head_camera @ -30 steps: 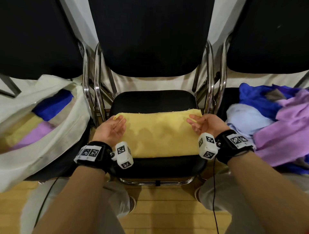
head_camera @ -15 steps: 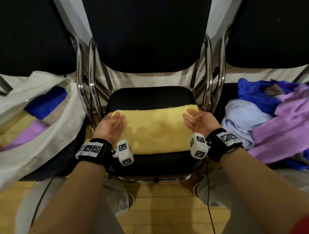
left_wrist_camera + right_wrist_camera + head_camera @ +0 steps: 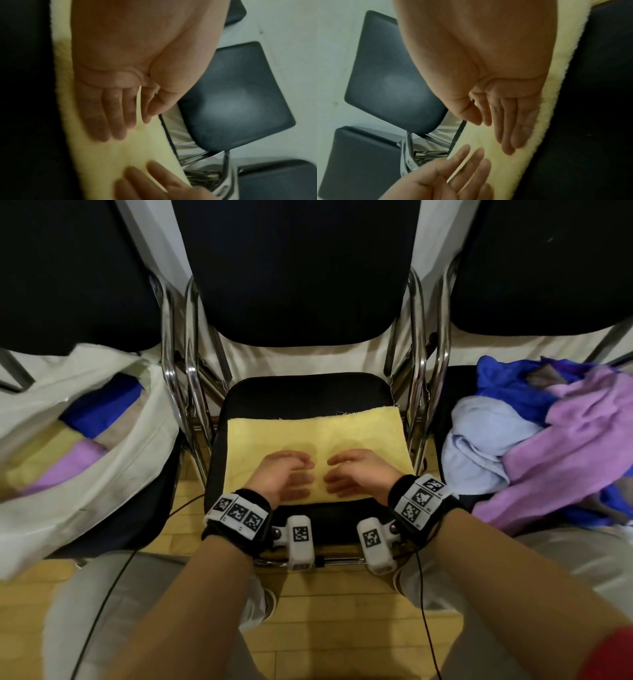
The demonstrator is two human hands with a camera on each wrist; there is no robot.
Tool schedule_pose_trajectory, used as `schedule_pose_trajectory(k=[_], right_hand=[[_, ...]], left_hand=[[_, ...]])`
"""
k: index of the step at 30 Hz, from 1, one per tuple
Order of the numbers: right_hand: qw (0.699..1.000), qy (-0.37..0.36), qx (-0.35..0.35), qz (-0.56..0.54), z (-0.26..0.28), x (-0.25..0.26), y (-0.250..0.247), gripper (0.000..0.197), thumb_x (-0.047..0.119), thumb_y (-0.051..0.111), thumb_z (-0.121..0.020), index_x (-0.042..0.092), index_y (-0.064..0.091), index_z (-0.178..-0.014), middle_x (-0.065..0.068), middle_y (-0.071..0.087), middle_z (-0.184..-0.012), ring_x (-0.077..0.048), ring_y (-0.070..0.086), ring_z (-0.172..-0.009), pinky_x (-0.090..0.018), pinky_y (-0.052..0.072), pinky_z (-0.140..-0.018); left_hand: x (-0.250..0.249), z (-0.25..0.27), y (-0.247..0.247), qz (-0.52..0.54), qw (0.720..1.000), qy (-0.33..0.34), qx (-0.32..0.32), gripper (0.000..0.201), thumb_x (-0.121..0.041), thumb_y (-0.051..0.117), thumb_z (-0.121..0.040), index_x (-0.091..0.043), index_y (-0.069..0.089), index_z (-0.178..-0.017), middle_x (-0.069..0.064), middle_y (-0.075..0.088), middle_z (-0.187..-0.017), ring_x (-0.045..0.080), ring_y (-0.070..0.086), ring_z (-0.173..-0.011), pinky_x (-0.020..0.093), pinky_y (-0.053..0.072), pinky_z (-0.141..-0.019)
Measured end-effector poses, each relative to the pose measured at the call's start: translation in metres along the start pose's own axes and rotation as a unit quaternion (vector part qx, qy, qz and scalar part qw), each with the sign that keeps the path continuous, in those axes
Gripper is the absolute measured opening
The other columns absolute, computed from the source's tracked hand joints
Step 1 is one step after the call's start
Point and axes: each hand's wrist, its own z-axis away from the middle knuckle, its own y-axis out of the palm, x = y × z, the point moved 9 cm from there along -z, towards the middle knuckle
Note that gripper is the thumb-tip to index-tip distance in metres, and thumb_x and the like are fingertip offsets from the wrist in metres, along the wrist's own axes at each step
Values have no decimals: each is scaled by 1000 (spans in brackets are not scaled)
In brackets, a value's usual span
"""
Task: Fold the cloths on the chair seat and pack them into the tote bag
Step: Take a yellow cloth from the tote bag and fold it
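A folded yellow cloth lies flat on the black seat of the middle chair. Both hands are over its near half, fingertips almost meeting at the middle. My left hand has its fingers straight, held over the cloth. My right hand is the same, fingers straight above the cloth. Neither hand holds anything. The white tote bag lies open on the left chair, with blue, yellow and purple cloths inside.
A loose pile of purple, light blue and dark blue cloths covers the right chair seat. Chrome chair frames stand between the seats. Black backrests rise behind. Wooden floor lies below the seat's front edge.
Both hands have moved from the cloth's left and right ends inward to its middle and nearer the front edge. The cloth stays flat.
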Motion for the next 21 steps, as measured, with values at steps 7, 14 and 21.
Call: schedule_pose_trajectory(k=[7,14,21], right_hand=[[992,53,-42,-104,6,-21,-41,21,1,51,-99,-7,54,-119,-27,69,-110,-37,71,-99,-40,60,-84],[989,22,-147,-18,15,-20,-97,10,4,57,-94,-3,62,-99,-21,70,-87,-35,73,-76,-38,60,-65],[905,-24,-312,287,17,-4,-139,52,35,70,-85,9,54,-128,-9,60,-117,-27,58,-105,-30,43,-78]], left_hand=[[16,-1,-44,53,991,1,-122,19,-2,45,-100,-4,63,-105,16,72,-107,29,75,-80,36,61,-57],[15,1,-74,77,979,16,-188,11,-8,52,-100,-13,54,-109,11,71,-98,28,74,-73,35,59,-53],[-12,20,-116,-106,920,140,-351,16,-14,59,-81,-23,67,-92,8,70,-95,31,69,-87,40,58,-78]])
